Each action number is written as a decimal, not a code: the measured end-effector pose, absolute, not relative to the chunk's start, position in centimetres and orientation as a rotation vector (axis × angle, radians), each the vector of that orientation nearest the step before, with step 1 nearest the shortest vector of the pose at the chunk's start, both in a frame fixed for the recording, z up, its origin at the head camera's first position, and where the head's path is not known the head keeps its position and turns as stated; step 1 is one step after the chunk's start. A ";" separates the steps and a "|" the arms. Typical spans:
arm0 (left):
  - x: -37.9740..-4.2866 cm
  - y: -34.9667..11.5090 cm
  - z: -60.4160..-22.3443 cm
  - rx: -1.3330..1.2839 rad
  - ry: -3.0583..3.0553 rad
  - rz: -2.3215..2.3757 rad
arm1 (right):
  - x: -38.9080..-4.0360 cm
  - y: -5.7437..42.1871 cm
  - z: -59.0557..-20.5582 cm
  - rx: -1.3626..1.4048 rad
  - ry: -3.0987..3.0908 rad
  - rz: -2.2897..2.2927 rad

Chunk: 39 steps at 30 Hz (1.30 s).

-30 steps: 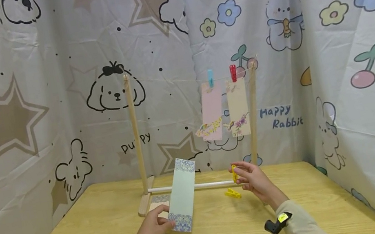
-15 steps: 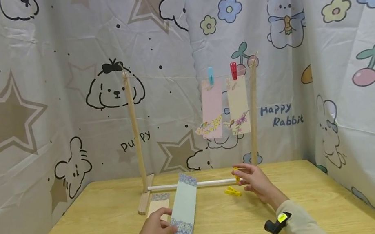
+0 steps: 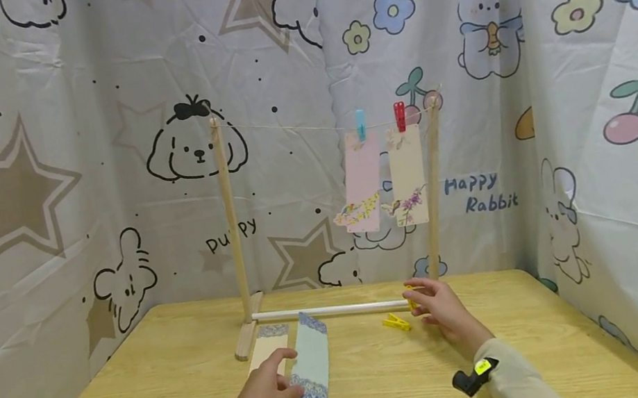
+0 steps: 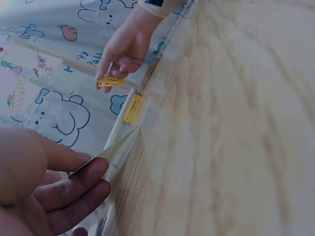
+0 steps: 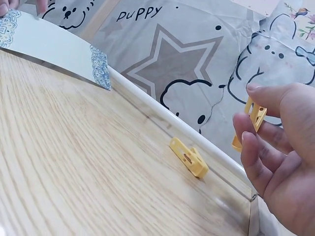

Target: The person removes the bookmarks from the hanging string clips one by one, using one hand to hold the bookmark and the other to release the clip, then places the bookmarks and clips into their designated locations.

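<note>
Your left hand (image 3: 264,390) pinches the pale-green, blue-bordered, rectangular paper card (image 3: 314,357) between thumb and fingers. Your right hand (image 3: 441,307), fingers curled, pinches a yellow plastic clothespin (image 4: 112,82).

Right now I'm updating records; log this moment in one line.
left hand: pinches green card; right hand: pinches yellow clip; table: second clip; string: pink card, cream card

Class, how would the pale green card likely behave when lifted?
The pale green card seems semi-stiff, bowing only gently in the right wrist view. It is probably light, since the left hand pinches it near one end.
</note>
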State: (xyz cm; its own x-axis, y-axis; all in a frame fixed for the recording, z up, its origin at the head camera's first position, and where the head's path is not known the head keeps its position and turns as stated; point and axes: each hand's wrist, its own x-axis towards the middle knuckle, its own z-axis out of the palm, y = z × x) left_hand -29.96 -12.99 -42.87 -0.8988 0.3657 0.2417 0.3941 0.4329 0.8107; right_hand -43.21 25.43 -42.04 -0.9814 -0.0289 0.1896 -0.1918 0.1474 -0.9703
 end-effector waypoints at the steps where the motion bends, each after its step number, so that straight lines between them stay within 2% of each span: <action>1: -30.0 -13.0 -42.9 -0.708 -2.635 -1.505 | -43.2 25.5 -42.1 0.221 -2.286 1.953; 16: -29.9 -13.5 -43.2 -0.696 -2.661 -1.225 | -43.3 25.3 -42.8 0.197 -2.317 1.837; 27: -29.9 -13.6 -43.0 -0.634 -2.685 -0.971 | -43.5 25.6 -43.1 0.166 -2.438 1.158; 39: -30.0 -13.6 -43.2 -0.593 -2.724 -0.892 | -43.5 25.8 -44.0 0.224 -2.469 0.927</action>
